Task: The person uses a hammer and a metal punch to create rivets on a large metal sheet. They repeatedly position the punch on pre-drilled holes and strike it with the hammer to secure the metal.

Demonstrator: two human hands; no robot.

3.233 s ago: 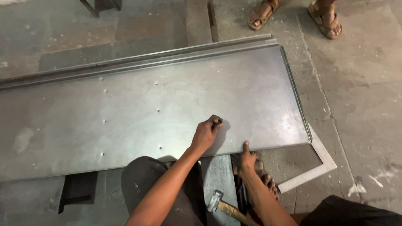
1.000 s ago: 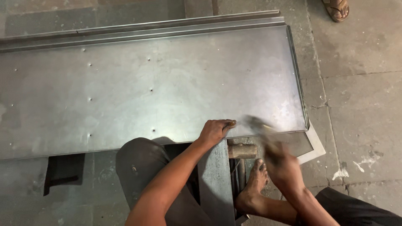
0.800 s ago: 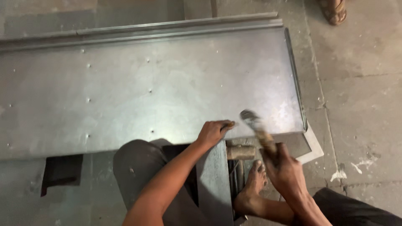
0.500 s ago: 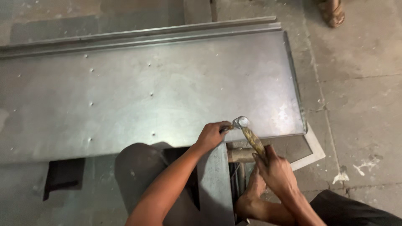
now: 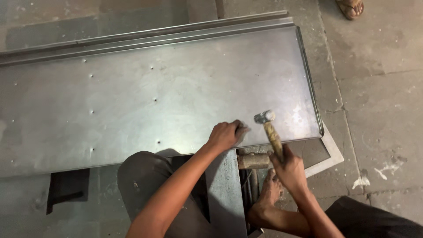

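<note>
A large grey metal sheet with folded edges and small punched holes lies across the floor in front of me. My left hand is closed on a small tool pressed against the sheet near its front edge; the tool is mostly hidden by the fingers. My right hand grips the wooden handle of a hammer, whose steel head is raised just right of my left hand, above the sheet. My bare foot rests below the sheet edge.
A narrow steel bar runs under the sheet between my knees, with a wooden-handled piece beside it. A flat metal angle frame pokes out at the sheet's right corner. Another person's sandalled foot stands at the top right on the concrete floor.
My right hand picked the hammer off the floor and swung it. It struck by my left hand half a second ago; the head now sits slightly right and lifted.
</note>
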